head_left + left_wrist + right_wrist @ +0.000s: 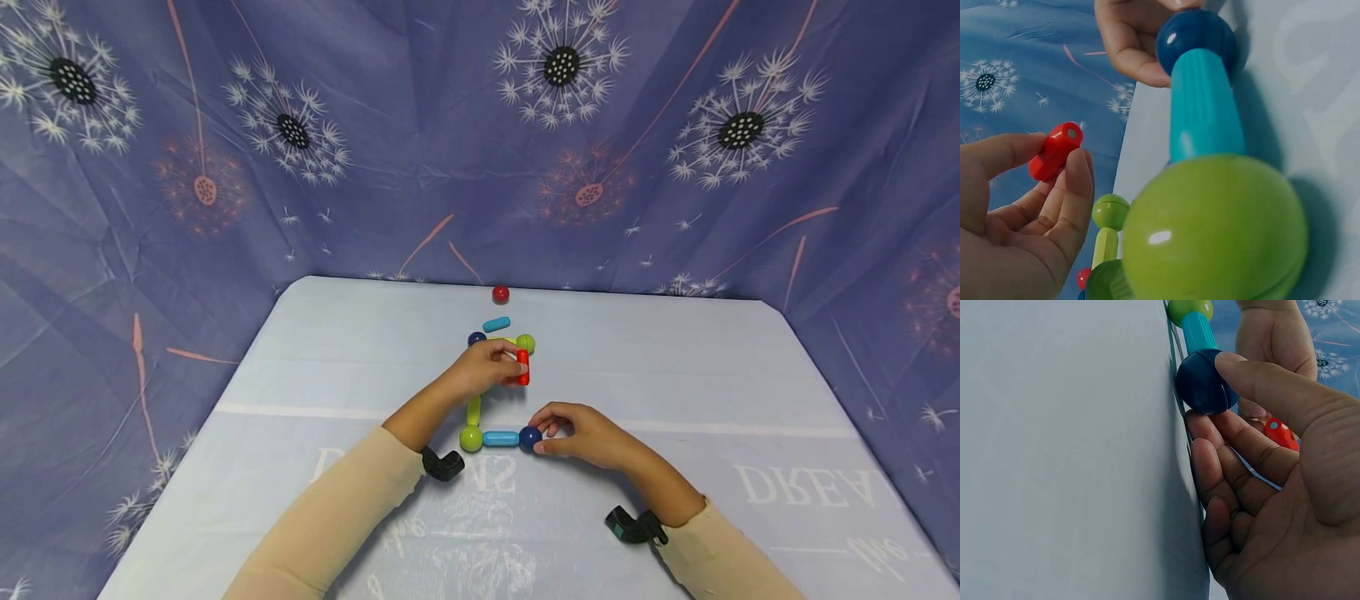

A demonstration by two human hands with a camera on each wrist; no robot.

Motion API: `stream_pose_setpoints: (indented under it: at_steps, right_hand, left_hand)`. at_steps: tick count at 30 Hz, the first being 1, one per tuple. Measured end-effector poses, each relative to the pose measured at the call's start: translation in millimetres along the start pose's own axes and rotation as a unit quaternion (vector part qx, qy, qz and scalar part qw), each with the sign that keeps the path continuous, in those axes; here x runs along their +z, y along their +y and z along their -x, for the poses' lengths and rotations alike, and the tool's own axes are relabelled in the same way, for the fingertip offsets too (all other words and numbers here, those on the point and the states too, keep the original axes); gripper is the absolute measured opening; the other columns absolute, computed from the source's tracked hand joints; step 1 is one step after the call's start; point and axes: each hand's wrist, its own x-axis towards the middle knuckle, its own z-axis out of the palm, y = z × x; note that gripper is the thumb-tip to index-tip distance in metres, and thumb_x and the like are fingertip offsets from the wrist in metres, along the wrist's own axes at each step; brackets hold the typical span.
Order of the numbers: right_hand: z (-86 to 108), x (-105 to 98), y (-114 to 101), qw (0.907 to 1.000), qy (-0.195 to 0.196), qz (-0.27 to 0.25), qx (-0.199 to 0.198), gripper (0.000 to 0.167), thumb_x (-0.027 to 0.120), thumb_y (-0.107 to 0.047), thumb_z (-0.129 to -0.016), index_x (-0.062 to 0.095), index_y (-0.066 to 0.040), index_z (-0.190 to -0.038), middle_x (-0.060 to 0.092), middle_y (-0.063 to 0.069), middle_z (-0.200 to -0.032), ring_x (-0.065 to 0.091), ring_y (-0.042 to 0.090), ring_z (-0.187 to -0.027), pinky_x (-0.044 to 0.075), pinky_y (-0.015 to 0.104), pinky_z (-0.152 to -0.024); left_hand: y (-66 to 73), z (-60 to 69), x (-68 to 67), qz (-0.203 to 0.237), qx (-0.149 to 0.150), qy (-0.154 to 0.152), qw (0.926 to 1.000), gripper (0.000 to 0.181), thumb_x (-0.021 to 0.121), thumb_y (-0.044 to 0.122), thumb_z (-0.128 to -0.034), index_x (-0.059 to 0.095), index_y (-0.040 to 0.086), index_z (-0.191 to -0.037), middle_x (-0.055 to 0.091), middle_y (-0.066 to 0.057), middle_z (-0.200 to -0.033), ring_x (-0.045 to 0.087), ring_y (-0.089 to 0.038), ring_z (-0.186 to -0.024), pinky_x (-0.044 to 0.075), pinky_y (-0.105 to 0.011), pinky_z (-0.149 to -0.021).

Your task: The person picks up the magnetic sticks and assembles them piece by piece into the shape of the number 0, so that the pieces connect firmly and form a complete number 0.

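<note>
My left hand (pixel 483 369) pinches a red magnetic rod (pixel 1055 152) between thumb and fingers, above the table; a small grey disc shows in its end. My right hand (pixel 588 435) holds a dark blue ball (pixel 1205 382) between thumb and fingers at the tabletop. That ball joins a light blue rod (pixel 501 438), which runs to a green ball (pixel 1213 228). From there a yellow-green rod (pixel 474 411) leads away under my left hand, which hides part of the structure. Beyond that hand stand another dark blue ball (pixel 477 338) and a second green ball (pixel 526 343).
A loose light blue rod (pixel 497 324) lies behind the structure. Farther back, a red ball (pixel 500 294) sits near the far edge of the white-covered table (pixel 675 367). A blue dandelion-print cloth (pixel 420 125) hangs behind it.
</note>
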Motion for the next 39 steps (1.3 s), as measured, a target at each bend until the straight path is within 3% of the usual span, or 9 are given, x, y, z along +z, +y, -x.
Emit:
stream_pose_setpoints:
  at_steps: [9, 18, 23, 29, 39]
  right_hand:
    - [-0.4, -1, 2, 1.0000, 0.002, 0.001, -0.004, 0.033, 0.081, -0.035, -0.086, 0.070, -0.021, -0.113, 0.068, -0.005, -0.104, 0.060, 0.016, -0.097, 0.050, 0.021, -0.085]
    - [0.5, -1, 2, 0.9999, 0.009, 0.007, -0.010, 0.031, 0.081, -0.036, -0.086, 0.070, -0.021, -0.111, 0.066, -0.004, -0.100, 0.058, 0.016, -0.095, 0.048, 0.022, -0.083]
    - [0.9, -1, 0, 0.9997, 0.016, 0.014, -0.007, 0.029, 0.082, -0.037, -0.084, 0.069, -0.023, -0.106, 0.065, -0.004, -0.096, 0.058, 0.016, -0.094, 0.046, 0.023, -0.081]
    - [1.3, -2, 0, 0.9994, 0.026, 0.018, -0.013, 0.030, 0.083, -0.037, -0.084, 0.066, -0.019, -0.101, 0.065, -0.002, -0.095, 0.057, 0.016, -0.093, 0.044, 0.024, -0.082]
    - [0.6, -1, 1, 0.9996, 0.024, 0.015, -0.008, 0.029, 0.082, -0.039, -0.084, 0.065, -0.022, -0.100, 0.065, -0.005, -0.095, 0.058, 0.017, -0.094, 0.045, 0.025, -0.082]
  left_hand:
    - [-2.1, 7.4, 7.3, -0.038, -0.002, -0.031, 0.9988, 0.028, 0.069, 0.013, -0.0935, 0.065, 0.004, -0.120, 0.071, -0.008, -0.096, 0.071, -0.016, -0.082, 0.061, -0.039, -0.086]
    - [-9.4, 11.0, 15.1, -0.065, -0.008, -0.075, 0.9950, 0.027, 0.066, 0.012, -0.0942, 0.062, 0.005, -0.120, 0.071, -0.007, -0.091, 0.074, -0.023, -0.084, 0.060, -0.032, -0.082]
    - [-11.2, 13.3, 19.1, -0.095, -0.026, -0.076, 0.9923, 0.025, 0.067, 0.013, -0.0938, 0.064, 0.008, -0.118, 0.071, -0.005, -0.091, 0.073, -0.020, -0.081, 0.057, -0.028, -0.079]
    - [-13.3, 13.8, 22.9, -0.091, -0.044, -0.085, 0.9912, 0.023, 0.068, 0.010, -0.0940, 0.064, 0.005, -0.116, 0.068, -0.006, -0.090, 0.070, -0.015, -0.075, 0.060, -0.027, -0.075]
    - [-12.9, 16.2, 25.7, -0.102, -0.049, -0.082, 0.9902, 0.023, 0.068, 0.010, -0.0949, 0.065, 0.003, -0.117, 0.067, -0.006, -0.089, 0.068, -0.015, -0.073, 0.060, -0.027, -0.073]
